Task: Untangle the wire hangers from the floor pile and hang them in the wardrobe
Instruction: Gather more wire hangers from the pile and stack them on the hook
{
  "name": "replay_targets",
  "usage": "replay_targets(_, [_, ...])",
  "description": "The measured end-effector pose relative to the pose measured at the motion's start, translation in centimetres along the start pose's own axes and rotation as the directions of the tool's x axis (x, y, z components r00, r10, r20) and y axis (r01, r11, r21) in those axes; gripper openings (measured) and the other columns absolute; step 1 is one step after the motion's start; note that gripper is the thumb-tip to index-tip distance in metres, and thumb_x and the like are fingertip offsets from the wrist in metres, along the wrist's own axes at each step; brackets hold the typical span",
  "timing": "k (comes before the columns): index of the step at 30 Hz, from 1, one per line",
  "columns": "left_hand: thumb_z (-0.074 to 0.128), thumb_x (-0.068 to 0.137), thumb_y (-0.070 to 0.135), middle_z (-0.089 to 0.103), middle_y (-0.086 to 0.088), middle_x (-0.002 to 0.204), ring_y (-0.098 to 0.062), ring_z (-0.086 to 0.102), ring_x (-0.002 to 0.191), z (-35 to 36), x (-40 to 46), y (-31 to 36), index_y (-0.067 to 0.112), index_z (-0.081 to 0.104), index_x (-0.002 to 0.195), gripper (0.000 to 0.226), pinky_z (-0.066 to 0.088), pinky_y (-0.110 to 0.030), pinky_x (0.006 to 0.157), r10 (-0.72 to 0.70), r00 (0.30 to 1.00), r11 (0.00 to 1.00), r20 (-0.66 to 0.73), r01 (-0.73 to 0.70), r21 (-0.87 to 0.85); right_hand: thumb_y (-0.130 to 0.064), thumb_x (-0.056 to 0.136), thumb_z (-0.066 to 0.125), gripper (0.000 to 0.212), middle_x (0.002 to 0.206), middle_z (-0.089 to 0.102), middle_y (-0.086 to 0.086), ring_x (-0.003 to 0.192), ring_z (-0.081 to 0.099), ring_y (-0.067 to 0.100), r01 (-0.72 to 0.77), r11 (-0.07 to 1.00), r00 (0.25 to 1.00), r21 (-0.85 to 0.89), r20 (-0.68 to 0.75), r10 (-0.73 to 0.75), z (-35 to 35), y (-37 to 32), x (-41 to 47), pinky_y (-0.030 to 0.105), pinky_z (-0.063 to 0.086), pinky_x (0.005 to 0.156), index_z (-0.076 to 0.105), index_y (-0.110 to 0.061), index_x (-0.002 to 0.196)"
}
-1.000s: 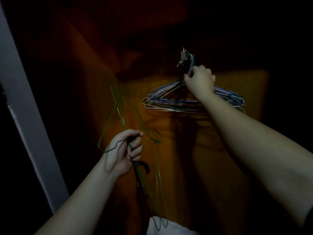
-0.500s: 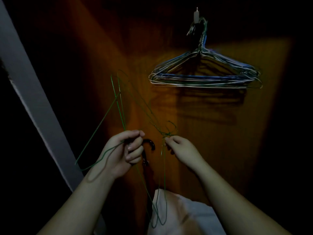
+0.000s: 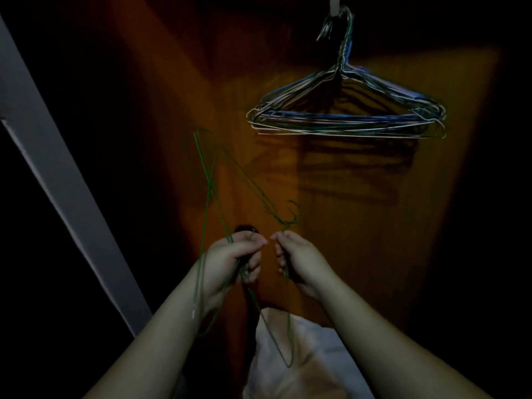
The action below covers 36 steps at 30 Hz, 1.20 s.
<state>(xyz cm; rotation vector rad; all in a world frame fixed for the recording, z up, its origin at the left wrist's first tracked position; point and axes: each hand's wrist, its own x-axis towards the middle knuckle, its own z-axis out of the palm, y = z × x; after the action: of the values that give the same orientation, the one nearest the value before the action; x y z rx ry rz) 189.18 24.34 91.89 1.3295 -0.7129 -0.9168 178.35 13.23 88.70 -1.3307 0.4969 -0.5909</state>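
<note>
Untangling step here: left hand [image 3: 236, 259] and right hand [image 3: 298, 259] each pinch tight on the green hangers [image 3: 214, 180]. Next I'd guess working one hook free, then onto the hung bunch [image 3: 345, 110].

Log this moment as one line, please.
phase: untangling | left hand: grips green wire hangers | right hand: pinches same tangle | hung hanger bundle: on hook, untouched

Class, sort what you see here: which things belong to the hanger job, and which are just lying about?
Belongs to the job:
green wire hangers, held in left hand and right hand
hung hanger bunch
wall hook

Just lying about:
white cloth
dark curved handle
</note>
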Motion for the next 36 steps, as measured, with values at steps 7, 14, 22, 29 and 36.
replay_targets(7, [0.057, 0.096, 0.009, 0.056, -0.005, 0.06, -0.021, 0.057, 0.051, 2.1, -1.9, -0.4, 0.008, 0.057, 0.096, 0.002, 0.043, -0.026, 0.051, 0.084, 0.996, 0.993, 0.02, -0.085, 0.087, -0.026, 0.103, 0.043, 0.022, 0.075, 0.05, -0.002, 0.063, 0.046, 0.009, -0.083, 0.959, 0.996, 0.269, -0.007, 0.088, -0.5, -0.7, 0.0, 0.02, 0.035, 0.05, 0.06, -0.014, 0.099])
replay_targets(14, [0.06, 0.096, 0.016, 0.056, -0.003, 0.06, -0.018, 0.055, 0.052, 2.9, -1.4, -1.3, 0.009, 0.06, 0.093, 0.007, 0.046, -0.024, 0.048, 0.081, 0.997, 0.984, -0.01, -0.078, 0.159, -0.042, 0.09, 0.063, 0.025, 0.093, 0.061, -0.003, 0.077, 0.055, 0.011, -0.109, 0.993, 0.993, 0.042, 0.054, 0.107, -0.9, -2.2, -0.3, 0.024, 0.035, 0.059, 0.062, -0.02, 0.1])
replay_targets(22, [0.065, 0.094, 0.02, 0.05, -0.001, 0.057, -0.011, 0.044, 0.047, 2.3, -0.7, -0.6, 0.014, 0.063, 0.085, 0.01, 0.036, -0.019, 0.044, 0.075, 0.997, 0.947, 0.022, -0.078, 0.312, -0.046, 0.087, 0.066, 0.034, 0.11, 0.065, -0.001, 0.098, 0.061, 0.015, -0.096, 0.984, 0.995, -0.15, 0.009, 0.098, -0.4, -3.3, -0.3, 0.029, 0.042, 0.066, 0.062, -0.023, 0.112])
replay_targets(29, [0.079, 0.078, 0.023, 0.06, -0.002, 0.071, -0.011, 0.056, 0.06, 0.7, -0.6, 0.6, 0.017, 0.075, 0.096, 0.019, 0.043, -0.021, 0.054, 0.074, 0.985, 0.984, 0.156, -0.098, 0.15, -0.017, 0.098, 0.043, 0.018, 0.082, 0.054, 0.004, 0.069, 0.053, 0.014, -0.081, 0.997, 0.997, 0.011, 0.0, 0.081, -0.2, -3.8, 1.0, 0.024, 0.046, 0.05, 0.061, -0.013, 0.1])
replay_targets(36, [0.081, 0.05, 0.003, 0.068, -0.016, 0.095, -0.031, 0.069, 0.085, -2.9, -0.5, -0.3, 0.002, 0.069, 0.108, 0.059, 0.058, -0.036, 0.073, 0.075, 0.976, 0.936, 0.204, 0.002, -0.353, -0.023, 0.105, 0.036, 0.024, 0.06, 0.035, -0.007, 0.048, 0.028, 0.007, -0.074, 0.978, 0.982, 0.195, 0.183, 0.038, -1.8, -3.7, 2.1, 0.019, 0.032, 0.04, 0.054, -0.011, 0.115])
